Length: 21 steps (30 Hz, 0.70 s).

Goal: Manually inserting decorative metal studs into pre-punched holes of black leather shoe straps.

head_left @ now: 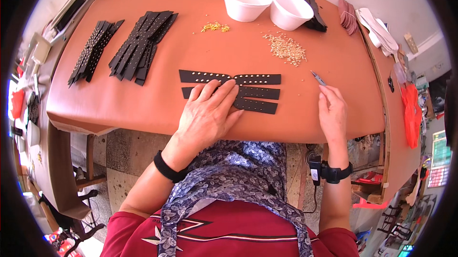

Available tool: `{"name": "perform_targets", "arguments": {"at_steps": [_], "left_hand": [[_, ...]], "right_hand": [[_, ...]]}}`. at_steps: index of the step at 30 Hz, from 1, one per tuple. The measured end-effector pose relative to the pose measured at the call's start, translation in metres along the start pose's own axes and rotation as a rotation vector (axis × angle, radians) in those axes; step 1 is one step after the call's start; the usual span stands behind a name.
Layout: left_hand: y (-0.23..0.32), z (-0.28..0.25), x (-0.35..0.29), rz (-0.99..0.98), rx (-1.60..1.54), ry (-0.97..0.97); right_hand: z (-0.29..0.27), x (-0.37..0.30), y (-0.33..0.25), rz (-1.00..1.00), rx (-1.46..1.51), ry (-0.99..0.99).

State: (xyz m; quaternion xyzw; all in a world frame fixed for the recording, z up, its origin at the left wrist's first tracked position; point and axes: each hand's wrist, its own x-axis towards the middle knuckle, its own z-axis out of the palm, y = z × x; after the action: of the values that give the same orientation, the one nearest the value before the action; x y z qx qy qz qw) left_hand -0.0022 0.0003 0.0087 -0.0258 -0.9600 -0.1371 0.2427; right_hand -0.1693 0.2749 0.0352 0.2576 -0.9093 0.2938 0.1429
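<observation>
Several black perforated strips lie in rows near the table's front edge, the farthest one lined with small shiny studs. My left hand rests flat across their middle, fingers stretched out, hiding part of the strips. To the right, my right hand pinches a slim grey-blue pen-like tool with a pointed metal tip. That tip is held apart from the strips, pointing up and left. Beyond it is a loose pile of tiny gold-coloured studs. A smaller heap of yellower studs sits farther left.
Two white tubs stand at the far side of the brown-covered table. Two stacks of studded black strips lie at the left. Reddish-brown strips and a black bundle are at the far right. A red bag hangs at the right.
</observation>
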Motion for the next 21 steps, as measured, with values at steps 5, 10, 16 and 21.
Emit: {"name": "perform_targets", "arguments": {"at_steps": [5,10,16,21], "left_hand": [[0.0,0.001,0.0,0.013,0.028,-0.015],[0.004,0.001,0.003,-0.012,0.031,0.031],[0.0,0.011,-0.003,0.012,0.056,0.282],[-0.003,0.017,-0.008,0.055,0.051,0.312]], "right_hand": [[0.02,-0.009,0.005,-0.086,-0.021,0.04],[0.037,-0.018,0.01,-0.217,-0.053,0.177],[0.042,-0.02,0.012,-0.22,-0.046,0.214],[0.046,-0.02,0.017,-0.216,-0.04,0.235]]}}
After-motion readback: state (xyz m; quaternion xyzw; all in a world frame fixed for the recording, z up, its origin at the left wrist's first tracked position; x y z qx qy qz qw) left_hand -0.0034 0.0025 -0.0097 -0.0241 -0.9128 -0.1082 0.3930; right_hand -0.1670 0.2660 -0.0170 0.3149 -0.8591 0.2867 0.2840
